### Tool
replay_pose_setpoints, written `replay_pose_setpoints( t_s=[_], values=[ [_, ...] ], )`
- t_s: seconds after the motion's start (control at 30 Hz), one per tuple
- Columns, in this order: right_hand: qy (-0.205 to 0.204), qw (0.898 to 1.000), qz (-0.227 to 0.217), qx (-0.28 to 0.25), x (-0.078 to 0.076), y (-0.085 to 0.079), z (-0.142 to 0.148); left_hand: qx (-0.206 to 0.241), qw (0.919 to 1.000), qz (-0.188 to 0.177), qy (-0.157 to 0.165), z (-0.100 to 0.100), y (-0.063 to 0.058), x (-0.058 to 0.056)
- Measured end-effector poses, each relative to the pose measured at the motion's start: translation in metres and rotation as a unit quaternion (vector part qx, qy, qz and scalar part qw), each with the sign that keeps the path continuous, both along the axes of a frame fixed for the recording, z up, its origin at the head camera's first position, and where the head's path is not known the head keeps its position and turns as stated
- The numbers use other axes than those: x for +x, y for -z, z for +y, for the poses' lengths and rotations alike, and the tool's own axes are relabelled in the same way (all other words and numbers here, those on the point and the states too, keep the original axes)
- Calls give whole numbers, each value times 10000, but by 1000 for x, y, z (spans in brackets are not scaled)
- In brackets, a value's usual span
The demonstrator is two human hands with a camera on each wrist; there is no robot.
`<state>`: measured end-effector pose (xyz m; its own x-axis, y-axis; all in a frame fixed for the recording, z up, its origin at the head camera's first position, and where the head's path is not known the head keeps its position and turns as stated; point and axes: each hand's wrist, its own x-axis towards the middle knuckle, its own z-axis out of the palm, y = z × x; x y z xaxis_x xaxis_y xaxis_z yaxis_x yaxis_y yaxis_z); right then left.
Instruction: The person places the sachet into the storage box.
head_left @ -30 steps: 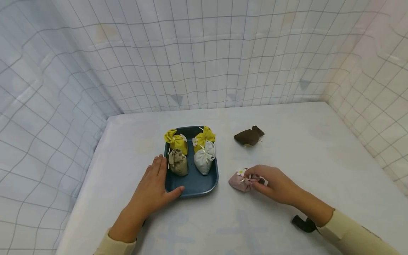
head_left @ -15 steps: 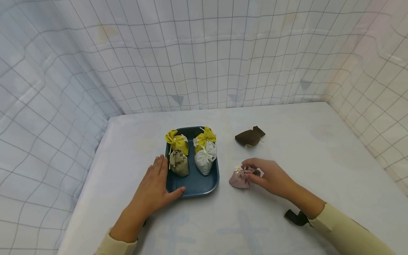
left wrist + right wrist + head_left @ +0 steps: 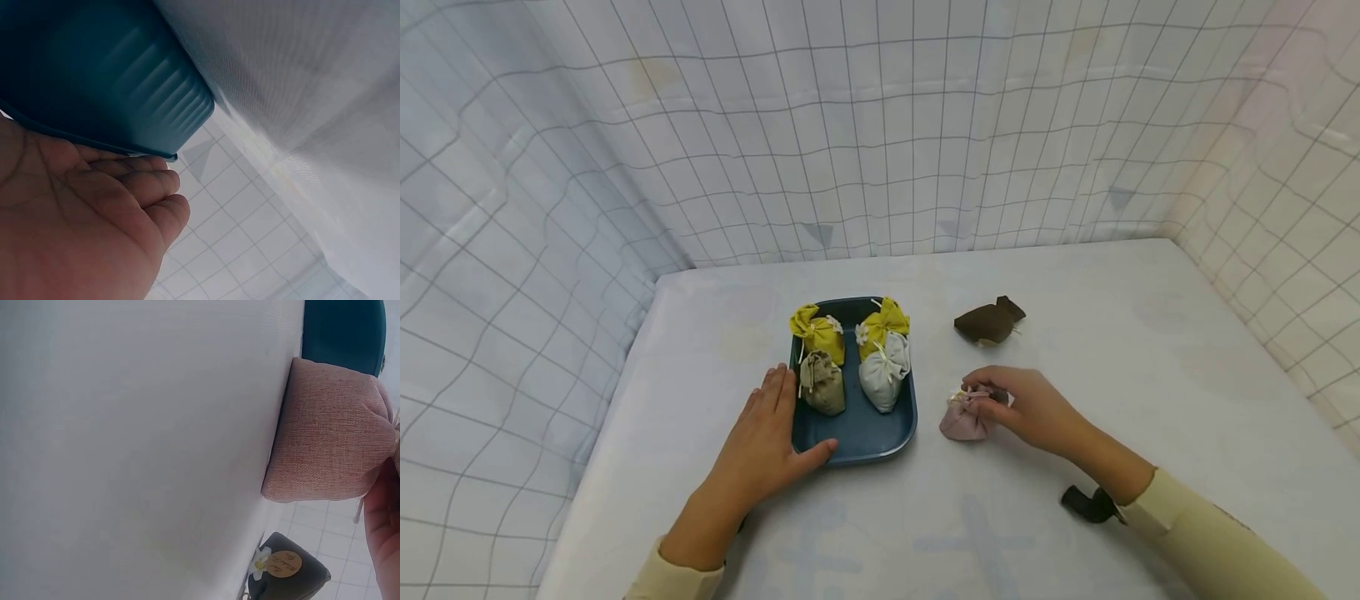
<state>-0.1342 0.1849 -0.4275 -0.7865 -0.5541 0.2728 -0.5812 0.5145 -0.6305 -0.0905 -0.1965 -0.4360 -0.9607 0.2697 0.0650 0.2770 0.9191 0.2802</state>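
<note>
My right hand pinches the gathered neck of a pink cloth sachet with a white flower. In the right wrist view the pink sachet sits upright, its base against the tabletop. My left hand rests with straight fingers along the left rim of a dark blue tray, thumb over the near corner. From the left wrist view, the fingers lie against the rim of the tray. Inside the tray are two yellow sachets at the back, an olive sachet and a pale grey sachet.
A dark brown sachet lies on its side on the white-covered table, behind the right hand. In the right wrist view this dark sachet shows a round label and a white flower. Checked white curtains surround the table.
My right hand has moved slightly left and away from me, tipping the pink sachet from lying over to more upright. The left hand and the tray stay in place.
</note>
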Motion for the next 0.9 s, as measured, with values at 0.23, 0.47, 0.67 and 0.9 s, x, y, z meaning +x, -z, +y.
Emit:
replay_pose_setpoints(
  t_s=[0.23, 0.47, 0.67, 0.9],
  values=[
    [112, 9996, -182, -204, -1, -5, -3, 36, 10000, 3, -9, 0, -1, 1],
    [154, 9986, -362, -361, -2, -14, -8, 57, 10000, 3, -18, 1, -1, 1],
    [138, 9983, -283, -495, -4, -25, -14, 68, 10000, 0, -20, 1, -2, 1],
    [112, 9965, -79, -824, -7, -42, -22, 45, 10000, 10, 6, 0, -1, 0]
  ],
)
